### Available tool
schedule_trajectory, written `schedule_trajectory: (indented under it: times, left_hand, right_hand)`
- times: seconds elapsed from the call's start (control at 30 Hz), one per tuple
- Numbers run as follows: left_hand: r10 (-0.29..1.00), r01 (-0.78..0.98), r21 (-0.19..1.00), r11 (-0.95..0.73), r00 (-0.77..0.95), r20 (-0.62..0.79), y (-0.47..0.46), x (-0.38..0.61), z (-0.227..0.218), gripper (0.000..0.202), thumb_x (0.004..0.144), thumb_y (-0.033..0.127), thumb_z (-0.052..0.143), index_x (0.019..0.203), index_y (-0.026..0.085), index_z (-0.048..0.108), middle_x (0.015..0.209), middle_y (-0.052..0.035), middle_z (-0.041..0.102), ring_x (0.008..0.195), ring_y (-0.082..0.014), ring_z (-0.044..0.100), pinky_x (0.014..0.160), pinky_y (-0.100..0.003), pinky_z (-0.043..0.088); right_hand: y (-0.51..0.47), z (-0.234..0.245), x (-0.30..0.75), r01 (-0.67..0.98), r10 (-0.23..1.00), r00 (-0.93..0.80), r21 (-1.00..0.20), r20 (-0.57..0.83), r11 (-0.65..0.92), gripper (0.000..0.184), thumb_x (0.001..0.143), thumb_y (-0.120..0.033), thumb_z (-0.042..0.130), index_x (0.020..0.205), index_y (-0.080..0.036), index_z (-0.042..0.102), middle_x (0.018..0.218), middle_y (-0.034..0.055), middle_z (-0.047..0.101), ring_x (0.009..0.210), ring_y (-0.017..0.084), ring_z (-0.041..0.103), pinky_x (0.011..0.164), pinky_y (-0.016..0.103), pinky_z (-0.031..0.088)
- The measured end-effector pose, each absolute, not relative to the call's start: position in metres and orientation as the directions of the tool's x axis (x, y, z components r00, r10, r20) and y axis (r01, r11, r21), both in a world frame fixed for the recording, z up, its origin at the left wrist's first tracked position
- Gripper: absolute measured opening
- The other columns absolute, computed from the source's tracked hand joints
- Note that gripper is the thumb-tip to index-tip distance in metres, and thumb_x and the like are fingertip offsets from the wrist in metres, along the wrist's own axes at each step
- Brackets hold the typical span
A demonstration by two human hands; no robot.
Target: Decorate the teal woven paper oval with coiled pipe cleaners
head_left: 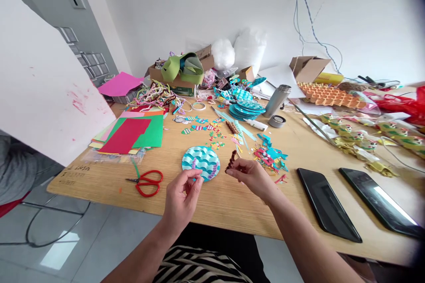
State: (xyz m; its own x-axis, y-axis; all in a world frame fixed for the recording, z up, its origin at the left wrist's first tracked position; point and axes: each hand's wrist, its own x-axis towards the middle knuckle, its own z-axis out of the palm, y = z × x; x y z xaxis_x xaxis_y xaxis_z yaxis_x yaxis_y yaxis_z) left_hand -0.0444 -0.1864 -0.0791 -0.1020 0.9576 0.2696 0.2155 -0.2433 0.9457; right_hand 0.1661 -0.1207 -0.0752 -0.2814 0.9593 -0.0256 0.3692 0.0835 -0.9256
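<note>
My right hand [250, 177] pinches a short dark brown, wavy pipe cleaner [231, 160] that stands up from the fingertips, just right of a round disc. The disc [201, 158] lies flat on the table, patterned with blue and white waves, with purple wavy strips on its left and right sides. Over the disc's near edge is my left hand [183, 196], thumb and fingertips drawn together; whether anything small is between them is hidden. Beyond the disc lie paper fish cutouts [201, 128] and a brown crimped piece [232, 128].
Red-handled scissors [149, 183] lie at left, near coloured paper sheets [126, 136]. Right of my arm are two phones [327, 203]. Paper scraps [272, 154], stacked blue discs [247, 111] and a steel flask [278, 101] stand farther back. A white board [49, 84] leans in at left.
</note>
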Motion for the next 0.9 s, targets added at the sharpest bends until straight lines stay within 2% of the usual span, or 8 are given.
schedule_trajectory:
  times: [0.1,0.17,0.27,0.37,0.5,0.63,0.9]
  left_hand:
    - [0.905,0.435,0.819,-0.375,-0.02,0.425,-0.188,-0.047,-0.088,0.015,0.083,0.023,0.055,0.094,0.019,0.065,0.082,-0.0063,0.067,0.072,-0.0161,0.062,0.069,-0.025,0.048]
    - [0.847,0.565,0.668,-0.485,0.112,0.52,-0.189,-0.046,-0.097,0.019,0.084,0.019,0.051,0.096,0.02,0.065,0.09,-0.0076,0.067,0.084,-0.0184,0.062,0.078,-0.029,0.048]
    - [0.803,0.695,0.476,-0.538,0.252,0.54,-0.191,-0.042,-0.11,0.025,0.086,0.015,0.046,0.102,0.019,0.063,0.098,-0.0085,0.066,0.091,-0.0197,0.061,0.082,-0.032,0.049]
    - [0.791,0.766,0.365,-0.53,0.292,0.537,-0.191,-0.038,-0.118,0.024,0.086,0.013,0.045,0.101,0.018,0.063,0.098,-0.0091,0.065,0.087,-0.0199,0.06,0.08,-0.034,0.049]
    - [0.782,0.781,0.326,-0.533,0.307,0.543,-0.189,-0.036,-0.12,0.023,0.085,0.011,0.047,0.101,0.016,0.062,0.099,-0.0096,0.065,0.086,-0.0202,0.058,0.079,-0.037,0.049]
    - [0.789,0.782,0.326,-0.532,0.317,0.526,-0.188,-0.037,-0.121,0.024,0.083,0.01,0.049,0.103,0.015,0.061,0.103,-0.0096,0.064,0.09,-0.0211,0.056,0.081,-0.038,0.048]
    - [0.8,0.753,0.371,-0.543,0.331,0.5,-0.188,-0.038,-0.121,0.028,0.082,0.007,0.05,0.107,0.016,0.061,0.105,-0.0095,0.064,0.097,-0.0221,0.054,0.085,-0.039,0.047]
  right_hand:
    - [-0.106,-0.075,0.164,0.351,0.948,-0.318,-0.931,-0.021,0.097,0.03,0.072,-0.045,0.065,0.066,-0.016,0.059,0.059,-0.0022,0.053,0.053,0.01,0.046,0.05,0.023,0.037]
    - [-0.096,-0.077,0.161,0.347,0.94,-0.341,-0.932,-0.023,0.103,0.031,0.069,-0.045,0.067,0.064,-0.015,0.059,0.056,-0.0024,0.053,0.051,0.01,0.047,0.049,0.023,0.037]
    - [-0.086,-0.081,0.158,0.367,0.935,-0.353,-0.922,-0.016,0.123,0.03,0.069,-0.043,0.067,0.063,-0.015,0.059,0.053,-0.0032,0.052,0.049,0.009,0.044,0.047,0.022,0.034]
    - [-0.082,-0.089,0.158,0.402,0.932,-0.361,-0.904,-0.006,0.149,0.026,0.072,-0.039,0.065,0.064,-0.015,0.062,0.052,-0.0037,0.051,0.048,0.009,0.042,0.047,0.022,0.031]
    - [-0.084,-0.097,0.162,0.418,0.937,-0.349,-0.893,0.013,0.168,0.024,0.074,-0.037,0.062,0.068,-0.014,0.065,0.055,-0.0031,0.052,0.05,0.009,0.04,0.047,0.022,0.029]
    - [-0.083,-0.103,0.166,0.391,0.947,-0.319,-0.903,0.049,0.179,0.025,0.075,-0.039,0.062,0.07,-0.015,0.065,0.066,-0.0002,0.058,0.057,0.011,0.046,0.053,0.024,0.034]
    - [-0.082,-0.106,0.165,0.349,0.955,-0.297,-0.931,-0.008,0.101,0.024,0.077,-0.037,0.061,0.067,-0.015,0.058,0.062,-0.0015,0.054,0.054,0.01,0.043,0.05,0.023,0.031]
